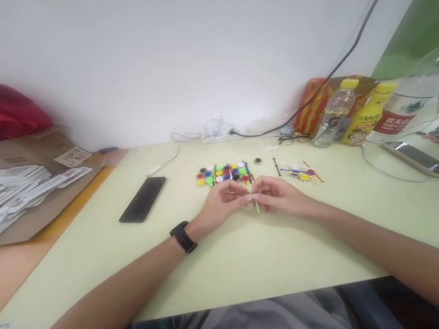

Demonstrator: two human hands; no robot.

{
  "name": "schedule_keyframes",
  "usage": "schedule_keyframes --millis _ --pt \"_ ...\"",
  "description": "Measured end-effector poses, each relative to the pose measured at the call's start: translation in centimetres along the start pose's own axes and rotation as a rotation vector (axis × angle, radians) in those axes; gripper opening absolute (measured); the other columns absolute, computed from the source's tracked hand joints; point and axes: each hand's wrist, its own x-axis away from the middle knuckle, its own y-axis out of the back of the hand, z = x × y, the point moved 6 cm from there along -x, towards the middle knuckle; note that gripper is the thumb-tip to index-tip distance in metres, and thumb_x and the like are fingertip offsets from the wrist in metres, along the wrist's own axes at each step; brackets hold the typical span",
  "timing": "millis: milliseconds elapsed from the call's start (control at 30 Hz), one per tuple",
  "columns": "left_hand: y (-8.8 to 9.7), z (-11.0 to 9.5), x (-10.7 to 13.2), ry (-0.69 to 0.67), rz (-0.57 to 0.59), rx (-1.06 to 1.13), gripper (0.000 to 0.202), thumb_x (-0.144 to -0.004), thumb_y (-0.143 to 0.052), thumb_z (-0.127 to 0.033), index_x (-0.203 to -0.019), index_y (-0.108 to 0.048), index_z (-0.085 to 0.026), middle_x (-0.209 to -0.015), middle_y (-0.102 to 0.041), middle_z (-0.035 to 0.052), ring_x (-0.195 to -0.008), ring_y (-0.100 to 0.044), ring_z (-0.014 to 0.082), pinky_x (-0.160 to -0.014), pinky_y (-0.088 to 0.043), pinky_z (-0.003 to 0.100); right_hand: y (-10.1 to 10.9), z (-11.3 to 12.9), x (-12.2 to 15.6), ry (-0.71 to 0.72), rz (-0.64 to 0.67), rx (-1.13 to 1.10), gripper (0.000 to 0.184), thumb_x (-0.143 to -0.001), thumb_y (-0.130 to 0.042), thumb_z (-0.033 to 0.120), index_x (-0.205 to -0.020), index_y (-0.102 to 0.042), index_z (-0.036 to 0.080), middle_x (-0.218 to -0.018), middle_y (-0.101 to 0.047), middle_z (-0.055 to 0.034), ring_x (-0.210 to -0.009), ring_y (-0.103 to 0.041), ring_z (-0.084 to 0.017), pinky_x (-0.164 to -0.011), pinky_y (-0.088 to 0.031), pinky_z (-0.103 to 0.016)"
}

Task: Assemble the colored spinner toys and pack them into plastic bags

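Note:
My left hand [226, 204] and my right hand [282, 198] meet over the middle of the table [278, 253], thumbs and fingertips pinched together. Between them they grip a thin green plastic stick [257, 208], whose lower end points toward me; its upper part is hidden by the fingers. Just beyond my hands lies a cluster of small round coloured discs [219, 173] with arrow-like sticks among them. A single black disc [258, 160] is set apart. A black arrow-shaped stick [277, 167] and a small pile of sticks and discs [304, 173] lie right of it.
A dark phone [143, 200] lies on the left, and another phone [421, 158] on the right. Bottles [361, 117] stand at the back right near eyeglasses [294, 138]. A power strip [217, 131] sits against the wall. Cardboard with white pieces [23, 191] fills the far left.

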Motion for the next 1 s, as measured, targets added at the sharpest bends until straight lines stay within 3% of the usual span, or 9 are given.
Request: schedule_keyframes --millis 133,233,400,500,600,700,867,1000 --pt "-0.4 -0.2 0.1 0.012 0.038 -0.008 0.032 -0.082 -0.086 -0.036 -0.099 -0.068 -0.016 -0.105 -0.076 0.011 -0.097 -0.074 0.0242 -0.09 -0.058 0.039 0.0 0.2 0.1 -0.02 0.039 -0.019 0.035 -0.09 -0.072 0.052 -0.091 -0.059 0.019 -0.076 -0.063 -0.0012 -0.067 -0.06 -0.015 -0.065 -0.051 -0.029" --pt "-0.7 -0.3 0.0 0.006 0.07 -0.019 0.035 -0.08 -0.088 -0.036 -0.102 -0.069 -0.016 -0.109 -0.075 0.0118 -0.1 -0.073 0.0245 -0.093 -0.057 0.04 0.5 0.4 0.1 -0.04 0.071 0.042 0.025 -0.09 -0.069 0.041 -0.088 -0.058 0.019 -0.072 -0.06 0.0007 -0.063 -0.056 -0.013 -0.061 -0.045 -0.027" --pt "-0.7 -0.2 -0.1 0.007 0.047 -0.108 0.028 -0.085 -0.082 -0.04 -0.098 -0.072 -0.017 -0.103 -0.074 0.0092 -0.097 -0.07 0.0211 -0.091 -0.055 0.036 3.3 0.3 0.1 -0.015 0.012 0.509 0.002 -0.083 -0.055 0.02 -0.081 -0.055 0.02 -0.069 -0.055 0.0027 -0.063 -0.051 -0.013 -0.058 -0.035 -0.025" --pt "-0.6 0.0 0.0 0.036 0.051 -0.116 0.026 -0.087 -0.08 -0.04 -0.096 -0.071 -0.017 -0.096 -0.072 0.0074 -0.089 -0.068 0.0185 -0.083 -0.054 0.032 5.0 -0.2 0.4 -0.092 -0.017 0.928 0.003 -0.081 -0.055 0.019 -0.081 -0.053 0.022 -0.068 -0.056 0.0024 -0.063 -0.05 -0.015 -0.058 -0.03 -0.027" --pt "-0.6 0.3 0.0 0.06 0.058 -0.09 0.027 -0.087 -0.08 -0.04 -0.096 -0.071 -0.016 -0.091 -0.071 0.0066 -0.084 -0.067 0.0173 -0.079 -0.054 0.031 6.8 -0.4 0.8 -0.204 -0.08 1.18 0.01 -0.083 -0.056 0.023 -0.092 -0.053 0.023 -0.076 -0.063 0.0001 -0.069 -0.055 -0.018 -0.062 -0.03 -0.028" --pt "-0.6 0.4 0.0 0.067 0.059 -0.079 0.028 -0.086 -0.08 -0.041 -0.095 -0.07 -0.016 -0.091 -0.07 0.0067 -0.083 -0.066 0.0171 -0.077 -0.054 0.031 8.4 -0.4 1.1 -0.272 -0.127 1.318 0.02 -0.084 -0.056 0.024 -0.103 -0.053 0.022 -0.084 -0.067 -0.0038 -0.076 -0.06 -0.022 -0.068 -0.033 -0.031" --pt "-0.7 0.2 0.0 0.074 0.061 -0.094 0.027 -0.088 -0.079 -0.041 -0.094 -0.07 -0.016 -0.089 -0.069 0.0064 -0.083 -0.065 0.0165 -0.077 -0.053 0.03 10.8 -0.6 1.2 -0.357 -0.246 1.474 0.034 -0.083 -0.053 0.01 -0.115 -0.053 0.02 -0.101 -0.07 -0.0106 -0.086 -0.064 -0.027 -0.064 -0.032 -0.031" --pt "-0.8 0.1 0.0 0.071 0.07 -0.091 0.028 -0.088 -0.079 -0.041 -0.094 -0.07 -0.015 -0.09 -0.069 0.0071 -0.083 -0.065 0.0166 -0.076 -0.053 0.03 10.6 -0.9 0.6 -0.222 -0.346 1.454 0.033 -0.087 -0.05 0.008 -0.117 -0.056 0.02 -0.113 -0.069 -0.0115 -0.096 -0.065 -0.029 -0.068 -0.038 -0.033"
